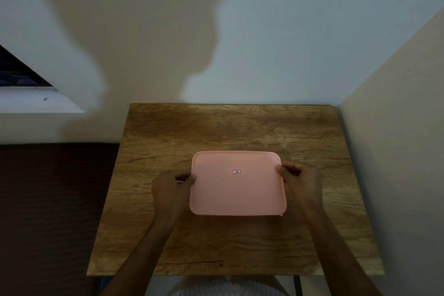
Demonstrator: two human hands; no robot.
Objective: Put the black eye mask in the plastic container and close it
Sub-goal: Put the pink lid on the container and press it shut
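Note:
A pink rectangular lid [237,187] with a small red-framed sticker covers the plastic container in the middle of the wooden table [216,243]. The container body is hidden under the lid, and the black eye mask is not visible. My left hand [171,190] grips the lid's left edge with curled fingers. At the right edge, my right hand [301,181] holds the lid the same way. Both forearms reach in from the bottom of the view.
The table stands in a corner, with a white wall behind it and a beige wall [396,127] along its right side. A dark brown surface [52,211] lies to the left, below a window sill [36,101].

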